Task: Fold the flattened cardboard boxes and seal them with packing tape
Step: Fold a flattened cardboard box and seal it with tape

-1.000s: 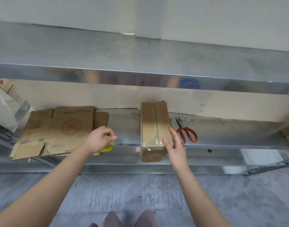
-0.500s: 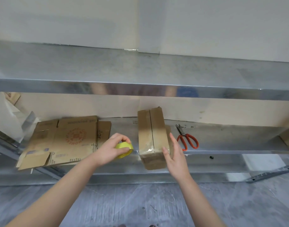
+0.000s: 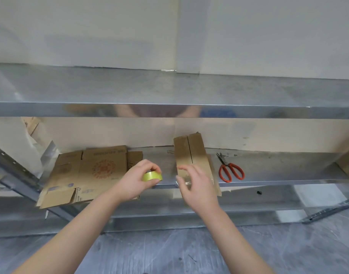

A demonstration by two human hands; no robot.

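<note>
Change noted vs. half a sec ago: L hand [image 3: 135,181] has carried the tape roll [image 3: 152,176] rightward, away from the flattened cardboard [image 3: 90,171]. The roll now sits just beside the near L corner of the folded box [image 3: 191,153], not touching it. L grip: thumb and fingers pinching the roll by its rim. R hand [image 3: 198,187] has left the box's R side wall, where it lay flat, and is now over the box's near end w/ fingers curled. R grip state cannot be told: it may be nipping a clear tape end at the box edge, but any film there is too faint to confirm. Box lies on the lower shelf [image 3: 278,169], near end at the shelf's front lip, top seam up; the earlier tilt is gone. Seam: far part shows as an open dark slit, near part looks glossy, prob. already under tape. Scissors [image 3: 231,172] unmoved on the shelf to the R of the box. Assessment: box is folded, seal incomplete. Both hands converging on the near end suggests a strip is about to be started there and run along the seam. Flat stock at L is not yet folded, so task is early-to-mid stage. Risk: box is unbraced w/ R hand off the wall and may slide when tape is pulled
</note>
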